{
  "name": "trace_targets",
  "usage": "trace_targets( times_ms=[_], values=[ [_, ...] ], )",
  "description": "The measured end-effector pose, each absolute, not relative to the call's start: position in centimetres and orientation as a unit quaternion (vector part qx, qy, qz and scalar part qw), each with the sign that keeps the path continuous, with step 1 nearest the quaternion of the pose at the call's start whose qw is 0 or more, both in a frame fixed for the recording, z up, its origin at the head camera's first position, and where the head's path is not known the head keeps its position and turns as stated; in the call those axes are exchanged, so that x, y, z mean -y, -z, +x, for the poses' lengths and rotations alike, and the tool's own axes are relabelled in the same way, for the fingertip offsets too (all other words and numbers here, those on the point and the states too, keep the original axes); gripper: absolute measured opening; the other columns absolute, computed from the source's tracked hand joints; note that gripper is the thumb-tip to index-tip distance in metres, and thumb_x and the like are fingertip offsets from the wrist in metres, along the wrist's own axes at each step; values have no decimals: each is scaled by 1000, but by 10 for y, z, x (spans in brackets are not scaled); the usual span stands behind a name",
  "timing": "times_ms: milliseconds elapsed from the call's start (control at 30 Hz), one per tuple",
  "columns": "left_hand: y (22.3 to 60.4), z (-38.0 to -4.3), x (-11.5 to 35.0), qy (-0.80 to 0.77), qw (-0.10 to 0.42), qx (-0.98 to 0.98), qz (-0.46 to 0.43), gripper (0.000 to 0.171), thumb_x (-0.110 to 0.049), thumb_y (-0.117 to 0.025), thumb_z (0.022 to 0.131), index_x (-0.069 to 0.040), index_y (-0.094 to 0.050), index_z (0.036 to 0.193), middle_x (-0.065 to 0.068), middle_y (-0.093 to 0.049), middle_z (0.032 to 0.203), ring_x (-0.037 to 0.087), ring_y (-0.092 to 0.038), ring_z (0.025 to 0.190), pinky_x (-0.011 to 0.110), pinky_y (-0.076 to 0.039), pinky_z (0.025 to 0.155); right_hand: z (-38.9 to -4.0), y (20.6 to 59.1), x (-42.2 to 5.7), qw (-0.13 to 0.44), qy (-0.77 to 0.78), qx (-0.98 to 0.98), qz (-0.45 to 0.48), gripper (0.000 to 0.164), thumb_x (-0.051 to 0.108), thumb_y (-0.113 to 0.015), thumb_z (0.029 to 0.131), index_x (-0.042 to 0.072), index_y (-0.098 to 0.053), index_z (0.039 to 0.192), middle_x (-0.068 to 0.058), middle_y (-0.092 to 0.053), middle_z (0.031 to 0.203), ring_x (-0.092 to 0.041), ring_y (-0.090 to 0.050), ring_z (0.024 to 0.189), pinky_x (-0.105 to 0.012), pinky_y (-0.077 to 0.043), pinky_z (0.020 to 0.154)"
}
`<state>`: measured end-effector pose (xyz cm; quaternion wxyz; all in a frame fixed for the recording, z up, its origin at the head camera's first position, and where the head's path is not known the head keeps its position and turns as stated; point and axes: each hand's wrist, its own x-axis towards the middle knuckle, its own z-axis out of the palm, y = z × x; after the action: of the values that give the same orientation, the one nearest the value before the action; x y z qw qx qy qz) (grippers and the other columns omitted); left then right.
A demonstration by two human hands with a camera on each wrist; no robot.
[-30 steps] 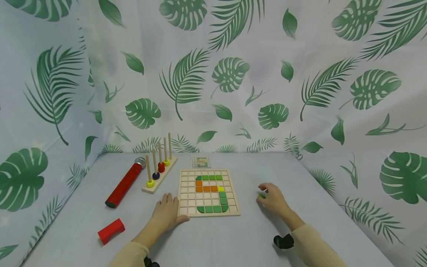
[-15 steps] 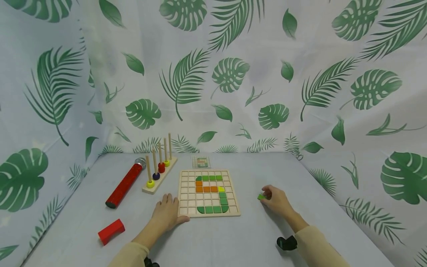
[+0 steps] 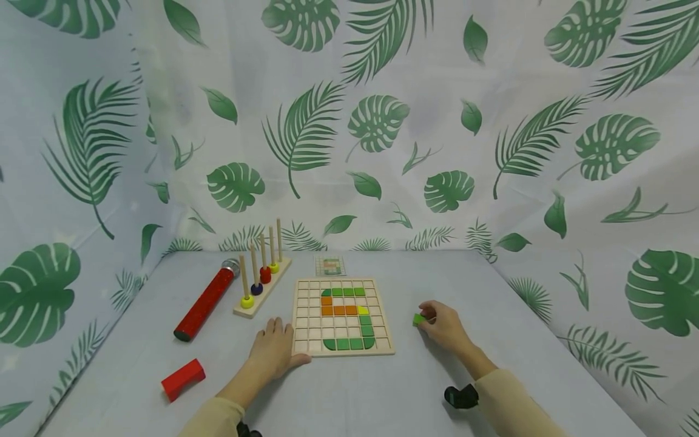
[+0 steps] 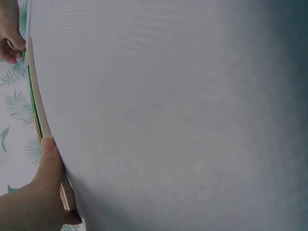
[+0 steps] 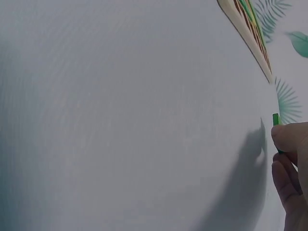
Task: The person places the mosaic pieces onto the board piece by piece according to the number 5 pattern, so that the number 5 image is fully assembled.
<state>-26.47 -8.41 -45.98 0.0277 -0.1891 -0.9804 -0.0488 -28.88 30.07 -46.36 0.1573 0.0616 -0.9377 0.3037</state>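
A square wooden grid board [image 3: 306, 332] lies mid-table, with green, orange and yellow tiles [image 3: 344, 310] set in a curved path. My left hand [image 3: 271, 351] rests at its near left corner, fingers straight along the left side and thumb at the front edge; in the left wrist view the thumb [image 4: 49, 161] touches that edge. Right of the board, my right hand [image 3: 448, 328] pinches a small green tile [image 3: 418, 319] between thumb and fingers. The right wrist view shows this tile [image 5: 275, 119] edge-on, apart from the board.
A small pattern card [image 3: 330, 265] lies behind the board. To the left are a wooden peg stand [image 3: 251, 311] with coloured beads, a red microphone [image 3: 204, 303] and a red block [image 3: 182, 380]. Leaf-patterned cloth [image 3: 382, 206] hangs behind the table.
My right hand shifted slightly right, then left toward the board, with the green tile; the tile shows more clearly at the fingertips now. The left hand and board have stayed put.
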Motion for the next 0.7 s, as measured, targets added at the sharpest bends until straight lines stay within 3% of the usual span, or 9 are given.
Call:
trace_targets(
  times_ms=[700],
  values=[
    [461, -267, 85, 46, 31, 980, -190, 86, -66, -58, 79, 8, -52, 121, 34, -45, 126, 44, -43, 119, 55, -44, 91, -301, 462, -226, 145, -363, 913, 116, 33, -8, -72, 74, -2, -63, 105, -5, -63, 89, -17, -62, 82, -30, -54, 75]
  ],
)
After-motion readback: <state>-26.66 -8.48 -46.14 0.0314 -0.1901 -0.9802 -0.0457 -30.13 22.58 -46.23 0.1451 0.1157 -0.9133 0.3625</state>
